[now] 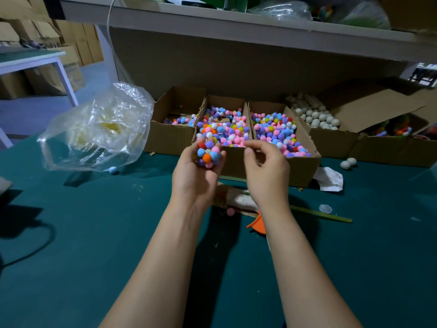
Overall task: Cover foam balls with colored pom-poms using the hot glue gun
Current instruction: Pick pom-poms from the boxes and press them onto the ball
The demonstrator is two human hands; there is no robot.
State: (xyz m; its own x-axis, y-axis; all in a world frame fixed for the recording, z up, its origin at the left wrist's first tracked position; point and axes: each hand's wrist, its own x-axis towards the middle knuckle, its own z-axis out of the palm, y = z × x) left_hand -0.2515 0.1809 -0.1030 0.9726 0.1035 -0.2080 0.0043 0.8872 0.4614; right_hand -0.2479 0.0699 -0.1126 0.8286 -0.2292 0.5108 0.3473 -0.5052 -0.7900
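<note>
We are filling gaps: our left hand [196, 178] curls round the foam ball [208, 157], just beside our right hand [266, 169], whose fingers are loosely bent and seem to hold nothing. Next, we think, it must pick a pom-pom from the box [233, 162] just past its fingertips. The ball is nearly all fluffy dots, with one small pale spot.

A crumpled plastic bag [99, 129] lies on the green table [71, 233].
</note>
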